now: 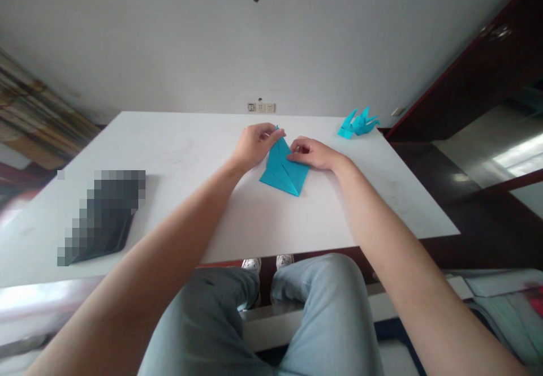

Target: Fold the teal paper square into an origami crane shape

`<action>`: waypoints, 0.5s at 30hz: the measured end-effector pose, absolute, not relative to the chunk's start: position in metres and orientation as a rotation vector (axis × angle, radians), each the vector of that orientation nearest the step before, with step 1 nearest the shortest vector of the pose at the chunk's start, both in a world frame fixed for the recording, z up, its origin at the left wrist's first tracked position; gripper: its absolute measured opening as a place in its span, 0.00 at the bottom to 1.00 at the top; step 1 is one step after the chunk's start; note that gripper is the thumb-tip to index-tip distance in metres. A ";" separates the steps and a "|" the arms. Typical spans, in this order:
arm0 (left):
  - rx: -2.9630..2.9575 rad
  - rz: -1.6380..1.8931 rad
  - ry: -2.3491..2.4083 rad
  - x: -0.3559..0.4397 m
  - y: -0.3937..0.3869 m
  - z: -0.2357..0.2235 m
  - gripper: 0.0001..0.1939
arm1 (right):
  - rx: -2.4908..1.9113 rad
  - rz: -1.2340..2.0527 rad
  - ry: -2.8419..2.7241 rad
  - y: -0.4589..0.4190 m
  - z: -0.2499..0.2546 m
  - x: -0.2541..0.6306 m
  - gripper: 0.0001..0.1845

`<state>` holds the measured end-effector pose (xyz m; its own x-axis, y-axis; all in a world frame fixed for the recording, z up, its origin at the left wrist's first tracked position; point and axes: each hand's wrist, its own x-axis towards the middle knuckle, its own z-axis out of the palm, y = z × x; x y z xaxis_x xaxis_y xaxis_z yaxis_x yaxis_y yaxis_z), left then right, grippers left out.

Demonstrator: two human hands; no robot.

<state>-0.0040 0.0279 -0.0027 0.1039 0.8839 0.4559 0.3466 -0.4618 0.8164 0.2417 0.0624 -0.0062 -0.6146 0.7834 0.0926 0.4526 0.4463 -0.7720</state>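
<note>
A blue sheet of origami paper (283,171), folded and creased, lies on the white table (186,155) in front of me. Its narrow tip points away toward the wall, and its wider end faces me. My left hand (257,141) pinches the paper near that far tip, thumb and fingers closed. On the right edge, my right hand (311,154) has its fingers curled together and pressed on the paper; the fingertips partly cover that edge.
Blue folded paper cranes (360,124) stand at the table's far right corner. A dark flat object (106,217), partly pixelated, lies at the left. Wall sockets (261,107) sit just above the far edge. My knees are below the near edge.
</note>
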 end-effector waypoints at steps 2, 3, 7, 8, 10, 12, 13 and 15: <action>1.887 1.348 1.200 -0.005 0.028 -0.004 0.21 | -1.040 1.010 -2.266 0.063 -0.007 0.242 0.23; 1.893 1.346 1.204 -0.005 0.028 -0.004 0.20 | -1.040 1.007 -2.272 0.063 -0.006 0.242 0.23; 1.880 1.364 1.237 -0.006 0.029 -0.004 0.20 | -1.023 0.988 -2.290 0.062 -0.005 0.242 0.23; 1.871 1.373 1.238 -0.006 0.029 -0.004 0.20 | -1.021 0.984 -2.293 0.062 -0.005 0.242 0.23; 1.857 1.389 1.228 -0.006 0.030 -0.004 0.20 | -1.024 0.986 -2.288 0.062 -0.005 0.242 0.22; 1.844 1.397 1.213 -0.006 0.030 -0.004 0.21 | -1.026 0.996 -2.277 0.062 -0.005 0.242 0.22; 1.839 1.395 1.205 -0.006 0.030 -0.004 0.22 | -1.025 1.000 -2.271 0.062 -0.005 0.242 0.22; 1.830 1.387 1.190 -0.007 0.030 -0.004 0.24 | -1.024 1.008 -2.265 0.062 -0.005 0.242 0.21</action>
<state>-0.0065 0.0297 -0.0038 0.0763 0.8851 0.4590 0.3195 -0.4578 0.8297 0.2417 0.0621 -0.0055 -0.6200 0.7779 0.1024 0.4448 0.4560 -0.7709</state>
